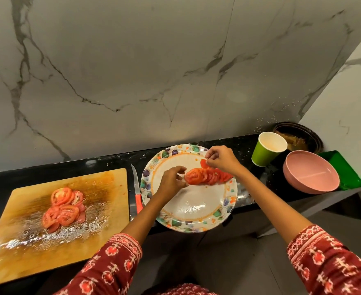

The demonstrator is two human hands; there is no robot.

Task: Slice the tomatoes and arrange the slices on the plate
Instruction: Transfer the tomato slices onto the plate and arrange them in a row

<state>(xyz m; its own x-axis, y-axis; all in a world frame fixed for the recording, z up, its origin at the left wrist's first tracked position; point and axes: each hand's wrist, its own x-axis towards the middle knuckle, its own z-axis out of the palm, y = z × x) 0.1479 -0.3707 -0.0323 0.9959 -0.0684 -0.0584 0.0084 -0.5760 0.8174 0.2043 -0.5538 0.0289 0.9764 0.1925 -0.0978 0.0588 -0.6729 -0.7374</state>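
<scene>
**Slices fanned on the plate, more waiting on the board**

We cannot make out what sits in the dark bowl (299,137) in the far corner; its brownish contents are murky. The green tray (345,169) is half hidden behind the pink bowl (311,173), which looks empty from here. We read no writing anywhere. The green cup (268,149) shows a pale inside.

On the flowered plate (188,218) a row of tomato slices (207,176) overlaps. Our left hand (172,180) touches the row's near end with curled fingers; our right hand (222,158) pinches one slice at the far end. More cut tomato (63,206) lies on the wet cutting board (103,226). The knife (137,193) rests between board and plate.
</scene>
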